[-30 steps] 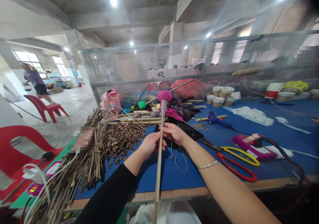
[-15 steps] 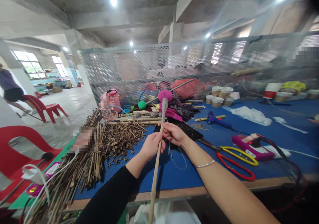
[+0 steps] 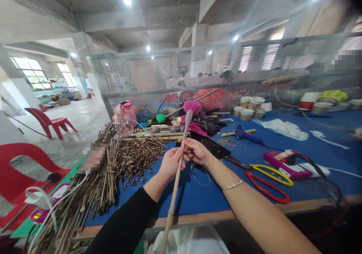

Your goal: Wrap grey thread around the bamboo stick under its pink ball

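Wooden stick (image 3: 173,199), more aslant than before, between fingers (image 3: 191,143) of left hand (image 3: 170,163) and right hand (image 3: 198,152).

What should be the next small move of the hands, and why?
Perhaps draw the thin strand snug with the right hand: it hangs in a loose loop below that hand, while the left hand grips the stick and the right pinches near the lower end of the grey sleeve.
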Motion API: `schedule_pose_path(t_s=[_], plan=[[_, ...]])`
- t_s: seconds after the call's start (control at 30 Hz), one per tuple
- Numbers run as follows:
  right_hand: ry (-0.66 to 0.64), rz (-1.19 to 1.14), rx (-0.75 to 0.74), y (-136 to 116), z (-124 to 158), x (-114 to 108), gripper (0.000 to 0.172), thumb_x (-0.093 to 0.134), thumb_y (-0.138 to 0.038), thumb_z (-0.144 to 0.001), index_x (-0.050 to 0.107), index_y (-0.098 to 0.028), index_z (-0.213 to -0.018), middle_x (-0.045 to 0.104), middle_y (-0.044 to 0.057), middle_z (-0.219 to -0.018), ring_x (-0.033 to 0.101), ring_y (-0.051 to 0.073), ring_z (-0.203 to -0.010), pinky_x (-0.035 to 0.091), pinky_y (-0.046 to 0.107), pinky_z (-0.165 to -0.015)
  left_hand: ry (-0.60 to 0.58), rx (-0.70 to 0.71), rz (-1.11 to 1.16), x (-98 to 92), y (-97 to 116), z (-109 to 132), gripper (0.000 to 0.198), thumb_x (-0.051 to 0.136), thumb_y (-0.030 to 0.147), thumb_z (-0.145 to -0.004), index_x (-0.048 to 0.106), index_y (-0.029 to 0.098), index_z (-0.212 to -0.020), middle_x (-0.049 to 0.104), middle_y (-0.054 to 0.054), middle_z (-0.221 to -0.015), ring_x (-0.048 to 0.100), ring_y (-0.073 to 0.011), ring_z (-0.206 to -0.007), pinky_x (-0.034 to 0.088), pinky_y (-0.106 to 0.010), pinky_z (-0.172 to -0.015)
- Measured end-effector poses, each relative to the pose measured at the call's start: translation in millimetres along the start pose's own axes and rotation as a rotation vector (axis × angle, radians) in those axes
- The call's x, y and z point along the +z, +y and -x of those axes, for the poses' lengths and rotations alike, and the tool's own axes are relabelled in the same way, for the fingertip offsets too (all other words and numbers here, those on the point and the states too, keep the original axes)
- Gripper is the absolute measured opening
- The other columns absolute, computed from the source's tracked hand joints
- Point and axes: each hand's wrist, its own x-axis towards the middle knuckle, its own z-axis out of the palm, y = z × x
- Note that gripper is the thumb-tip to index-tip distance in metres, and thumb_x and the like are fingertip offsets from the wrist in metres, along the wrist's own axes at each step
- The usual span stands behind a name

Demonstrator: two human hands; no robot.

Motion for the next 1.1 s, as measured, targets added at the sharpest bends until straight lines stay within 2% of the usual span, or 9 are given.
schedule_pose_path(t_s=[0.1,0.17,0.3,0.53,0.6,0.73,0.8,1.0,1.1], plan=[[0.027,0.043,0.006,0.6,0.0,-1.8,0.034,0.068,-0.041,-0.065,0.052,-0.016,-0.081,0.043,-0.007,-0.048,0.026,0.002,-0.036,0.006,0.017,-0.035,-0.082,-0.107,0.098,1.4,4.3,2.2,0.036,0.059,0.048,-0.071,0.052,0.014,-0.079,0.053,0.003,-0.056,0.040,-0.0036,-0.035,0.029,-0.017,-0.034],[0.041,0.105,0.014,2.0,-1.7,-4.2,0.034,0.068,-0.041,-0.065,0.052,-0.015,-0.080,0.041,-0.007,-0.046,0.022,0.002,-0.035,0.006,0.017,-0.034,-0.034,-0.166,0.113,2.9,4.5,3.4,0.033,0.062,0.043,-0.070,0.049,0.015,-0.079,0.047,0.006,-0.054,0.037,-0.0025,-0.035,0.024,-0.015,-0.033],[0.016,0.168,0.005,0.1,-2.8,-10.5,0.032,0.067,-0.041,-0.067,0.055,-0.014,-0.082,0.028,-0.011,-0.042,0.014,0.002,-0.035,0.005,0.019,-0.035,0.074,-0.152,0.075,6.3,6.0,6.8,0.036,0.064,0.045,-0.068,0.042,0.018,-0.077,0.039,0.010,-0.049,0.028,-0.0005,-0.033,0.014,-0.014,-0.033],[-0.049,0.089,-0.017,-5.9,2.6,-14.3,0.035,0.070,-0.041,-0.064,0.051,-0.016,-0.081,0.031,-0.011,-0.043,0.016,0.002,-0.035,0.006,0.019,-0.036,-0.093,-0.124,0.050,4.4,5.4,9.4,0.042,0.052,0.055,-0.073,0.052,0.014,-0.085,0.050,0.005,-0.050,0.026,-0.0018,-0.030,0.017,-0.016,-0.032],[-0.017,0.114,-0.018,-2.2,0.5,-12.8,0.035,0.070,-0.042,-0.064,0.049,-0.017,-0.076,0.032,-0.011,-0.042,0.016,0.002,-0.034,0.007,0.019,-0.035,-0.055,-0.077,-0.055,3.0,-0.8,7.1,0.042,0.047,0.055,-0.076,0.053,0.014,-0.084,0.052,0.003,-0.050,0.032,-0.0038,-0.031,0.021,-0.018,-0.032],[0.051,0.215,-0.005,5.2,-5.1,-10.6,0.034,0.068,-0.044,-0.067,0.047,-0.018,-0.071,0.028,-0.012,-0.040,0.015,0.002,-0.032,0.006,0.019,-0.033,0.183,0.096,-0.317,1.3,-8.1,4.1,0.028,0.062,0.041,-0.070,0.052,0.016,-0.078,0.051,0.005,-0.051,0.039,-0.0038,-0.036,0.028,-0.016,-0.036],[0.046,0.211,-0.013,5.1,-5.4,-9.6,0.033,0.066,-0.044,-0.069,0.047,-0.017,-0.072,0.028,-0.012,-0.041,0.015,0.002,-0.033,0.007,0.018,-0.033,0.212,0.084,-0.310,1.8,-6.9,3.9,0.026,0.063,0.038,-0.070,0.051,0.016,-0.075,0.053,0.005,-0.053,0.041,-0.0042,-0.036,0.030,-0.017,-0.036],[-0.091,0.066,0.010,-6.1,2.0,-7.0,0.033,0.066,-0.042,-0.070,0.050,-0.017,-0.084,0.028,-0.011,-0.045,0.014,0.002,-0.036,0.005,0.017,-0.035,0.025,0.014,0.056,1.0,0.1,1.9,0.034,0.058,0.047,-0.072,0.051,0.014,-0.076,0.058,0.001,-0.059,0.040,-0.0034,-0.033,0.030,-0.018,-0.034],[-0.089,0.050,0.021,-6.9,3.3,-7.7,0.034,0.066,-0.042,-0.068,0.049,-0.016,-0.081,0.029,-0.011,-0.045,0.012,0.001,-0.035,0.003,0.017,-0.035,-0.063,0.001,0.089,-3.2,0.0,0.0,0.036,0.056,0.049,-0.072,0.053,0.014,-0.081,0.056,0.002,-0.055,0.038,-0.0037,-0.032,0.029,-0.018,-0.033]])
